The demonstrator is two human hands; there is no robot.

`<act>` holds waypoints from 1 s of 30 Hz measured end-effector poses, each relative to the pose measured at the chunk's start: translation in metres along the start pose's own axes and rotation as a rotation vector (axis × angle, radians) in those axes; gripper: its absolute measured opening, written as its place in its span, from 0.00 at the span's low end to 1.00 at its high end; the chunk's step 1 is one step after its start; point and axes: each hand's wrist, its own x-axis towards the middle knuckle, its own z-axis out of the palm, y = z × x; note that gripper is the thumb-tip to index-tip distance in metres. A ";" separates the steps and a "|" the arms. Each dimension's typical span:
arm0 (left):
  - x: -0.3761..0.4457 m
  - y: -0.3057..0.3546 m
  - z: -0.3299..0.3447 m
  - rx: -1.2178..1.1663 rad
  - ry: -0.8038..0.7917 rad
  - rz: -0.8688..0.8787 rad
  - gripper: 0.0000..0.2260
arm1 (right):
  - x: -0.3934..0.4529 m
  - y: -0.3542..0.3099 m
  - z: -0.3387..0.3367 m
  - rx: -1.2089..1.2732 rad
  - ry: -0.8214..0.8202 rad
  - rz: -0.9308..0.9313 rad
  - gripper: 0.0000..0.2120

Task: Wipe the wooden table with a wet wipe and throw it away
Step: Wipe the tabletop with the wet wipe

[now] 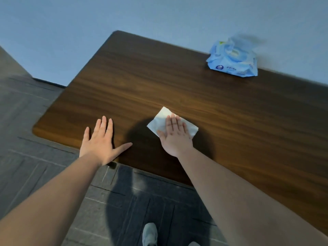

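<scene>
A dark wooden table (177,82) fills the middle of the view. A white wet wipe (160,120) lies spread flat on it near the front edge. My right hand (174,134) presses flat on the wipe, fingers together and straight, covering its right half. My left hand (101,142) rests flat on the tabletop to the left of the wipe, fingers spread, holding nothing. The two hands are apart.
A light blue pack of wet wipes (233,59) with its lid open sits at the table's far right edge against the blue-grey wall (159,15). Dark tiled floor (26,121) lies left of and in front of the table. My shoe (150,234) shows below.
</scene>
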 end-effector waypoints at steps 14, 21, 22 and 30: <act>0.010 -0.052 0.016 -0.021 0.000 -0.079 0.52 | 0.072 -0.155 0.004 -0.144 -0.002 -0.388 0.32; 0.009 -0.050 0.015 -0.015 0.023 -0.075 0.53 | 0.074 -0.149 0.007 -0.188 0.023 -0.458 0.32; 0.008 -0.049 0.014 -0.003 0.018 -0.079 0.52 | 0.072 -0.145 0.006 -0.195 0.016 -0.474 0.32; -0.002 -0.027 0.012 0.004 0.088 0.017 0.40 | 0.040 -0.064 0.001 -0.162 -0.021 -0.389 0.32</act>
